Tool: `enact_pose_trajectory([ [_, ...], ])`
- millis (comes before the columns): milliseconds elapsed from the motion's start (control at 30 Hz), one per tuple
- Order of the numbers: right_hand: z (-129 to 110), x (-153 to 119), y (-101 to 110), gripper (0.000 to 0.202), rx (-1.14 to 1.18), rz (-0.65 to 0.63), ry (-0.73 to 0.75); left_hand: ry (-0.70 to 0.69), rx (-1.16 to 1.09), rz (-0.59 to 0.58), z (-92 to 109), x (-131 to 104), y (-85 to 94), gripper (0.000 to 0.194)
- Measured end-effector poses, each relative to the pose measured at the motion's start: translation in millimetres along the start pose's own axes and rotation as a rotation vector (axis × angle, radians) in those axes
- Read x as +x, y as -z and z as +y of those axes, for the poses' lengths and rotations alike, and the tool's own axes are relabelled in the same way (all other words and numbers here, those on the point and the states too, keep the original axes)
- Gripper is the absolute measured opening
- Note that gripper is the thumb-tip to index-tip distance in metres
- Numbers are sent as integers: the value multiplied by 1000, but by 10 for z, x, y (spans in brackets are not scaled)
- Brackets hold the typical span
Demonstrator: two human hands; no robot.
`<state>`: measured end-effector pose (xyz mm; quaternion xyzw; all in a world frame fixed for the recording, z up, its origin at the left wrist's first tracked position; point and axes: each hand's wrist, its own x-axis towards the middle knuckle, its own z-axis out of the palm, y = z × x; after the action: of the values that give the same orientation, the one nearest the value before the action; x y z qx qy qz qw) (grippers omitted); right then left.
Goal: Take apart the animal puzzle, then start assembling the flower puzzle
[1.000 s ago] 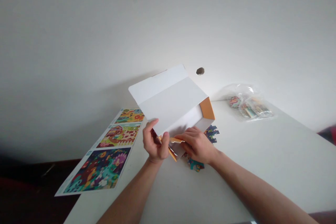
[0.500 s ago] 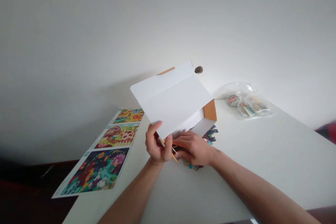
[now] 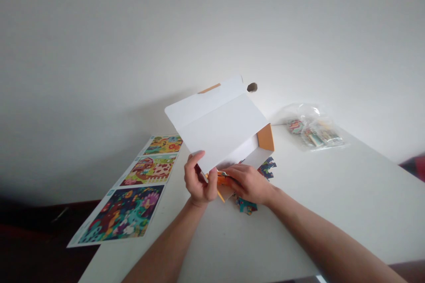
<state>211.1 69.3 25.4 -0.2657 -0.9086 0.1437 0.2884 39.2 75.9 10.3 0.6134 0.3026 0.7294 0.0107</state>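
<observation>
A cardboard box, white inside and orange on its end walls, is tilted above the white table with its lid raised. My left hand is closed around the box's near left corner, with thumb and fingers on its edge. Against the same end, my right hand pinches an orange end flap; its fingertips are partly hidden. Under and beside my right hand lie jigsaw puzzle pieces, and a dark blue puzzle piece shows beyond it, by the box's lower side.
A picture sheet with three colourful scenes lies along the table's left edge, its corner overhanging. Clear plastic bags of puzzle pieces sit at the back right. Behind the white table stands a wall with a small hole.
My right hand has shifted slightly, and the orange end flap now shows between my hands. More of the puzzle pieces below is uncovered. My left hand and the box have barely moved.
</observation>
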Motion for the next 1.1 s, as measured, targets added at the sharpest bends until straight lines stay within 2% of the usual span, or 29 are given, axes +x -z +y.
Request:
enact_pose_trajectory([
  [133, 19, -1, -17, 21, 20, 12, 32, 10, -13, -12, -22, -7, 13, 52],
  [333, 34, -28, -23, 21, 55, 113, -18, 23, 17, -4, -94, -9, 35, 52],
  [400, 38, -50, 8, 23, 72, 180, -29, 35, 42, 24, -140, 20, 56, 52],
  [533, 83, -112, 134, 17, 24, 409, -45, 70, 98, 130, -228, 159, 130, 49],
  [600, 132, -144, 209, 15, -20, 439, -31, 86, 119, 186, -260, 245, 177, 49],
  [700, 229, -178, 291, 26, -79, 341, 17, 114, 186, 274, -297, 343, 243, 47],
  [833, 334, -185, 316, 26, -125, 177, 89, 186, 281, 366, -349, 377, 293, 43],
  [1000, 342, -177, 318, 22, -68, 8, 121, 231, 228, 382, -388, 361, 293, 43],
  [1100, 323, -180, 317, 20, -35, 15, 98, 218, 195, 367, -384, 353, 283, 44],
])
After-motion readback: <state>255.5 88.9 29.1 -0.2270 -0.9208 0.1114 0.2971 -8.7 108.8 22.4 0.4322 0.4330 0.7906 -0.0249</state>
